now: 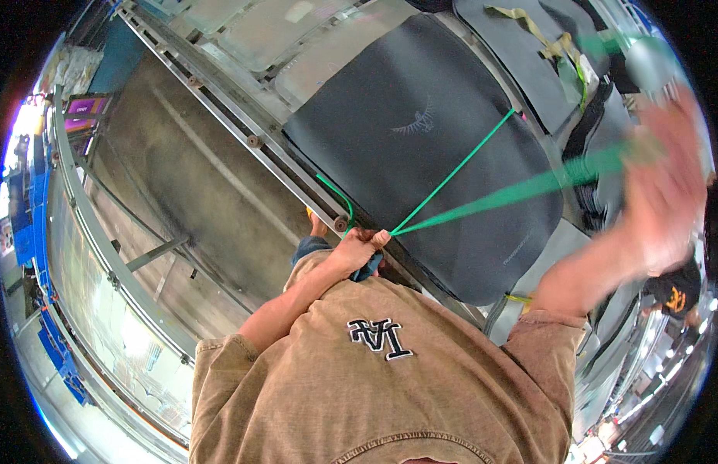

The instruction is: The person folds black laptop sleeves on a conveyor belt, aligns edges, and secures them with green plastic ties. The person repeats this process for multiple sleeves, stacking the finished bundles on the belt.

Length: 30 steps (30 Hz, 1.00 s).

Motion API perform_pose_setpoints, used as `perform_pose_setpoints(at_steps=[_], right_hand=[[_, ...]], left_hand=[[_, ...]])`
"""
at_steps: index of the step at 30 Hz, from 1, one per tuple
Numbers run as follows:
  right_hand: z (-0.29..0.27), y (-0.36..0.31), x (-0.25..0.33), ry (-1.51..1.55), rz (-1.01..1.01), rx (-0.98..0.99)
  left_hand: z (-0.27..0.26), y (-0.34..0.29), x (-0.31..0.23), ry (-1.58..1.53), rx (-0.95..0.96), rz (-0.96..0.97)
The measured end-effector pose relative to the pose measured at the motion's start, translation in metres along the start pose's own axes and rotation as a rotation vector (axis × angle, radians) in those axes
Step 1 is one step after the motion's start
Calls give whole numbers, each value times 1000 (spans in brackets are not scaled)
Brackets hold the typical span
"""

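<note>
The left hand (357, 249) keeps a closed grip on the green strap (483, 203) at the near edge of the black padded panel (421, 147). The strap runs taut across the panel to the blurred right hand (668, 193), whose grip I cannot tell.

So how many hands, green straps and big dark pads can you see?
Hands: 2, the left hand and the blurred right hand
Green strap: 1, running between both hands
Big dark pads: 2, a near pad and a far pad
Total: 5
</note>
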State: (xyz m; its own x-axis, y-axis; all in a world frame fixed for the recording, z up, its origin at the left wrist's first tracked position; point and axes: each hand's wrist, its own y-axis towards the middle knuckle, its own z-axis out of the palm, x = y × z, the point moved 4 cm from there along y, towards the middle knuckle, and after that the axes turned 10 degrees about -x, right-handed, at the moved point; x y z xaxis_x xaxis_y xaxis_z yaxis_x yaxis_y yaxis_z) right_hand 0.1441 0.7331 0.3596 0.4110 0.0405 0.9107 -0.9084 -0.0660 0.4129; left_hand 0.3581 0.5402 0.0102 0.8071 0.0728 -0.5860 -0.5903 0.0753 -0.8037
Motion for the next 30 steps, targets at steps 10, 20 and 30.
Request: perform_pose_setpoints(at_steps=[10,20,30], right_hand=[[21,-179,-182,-739,617,255],[77,-232,-172,-930,306,184],[91,-233,-171,19,826,0]], left_hand=[[-2,6,7,71,-3,47],[-9,-3,-9,189,-19,10],[-1,7,-1,541,-216,464]])
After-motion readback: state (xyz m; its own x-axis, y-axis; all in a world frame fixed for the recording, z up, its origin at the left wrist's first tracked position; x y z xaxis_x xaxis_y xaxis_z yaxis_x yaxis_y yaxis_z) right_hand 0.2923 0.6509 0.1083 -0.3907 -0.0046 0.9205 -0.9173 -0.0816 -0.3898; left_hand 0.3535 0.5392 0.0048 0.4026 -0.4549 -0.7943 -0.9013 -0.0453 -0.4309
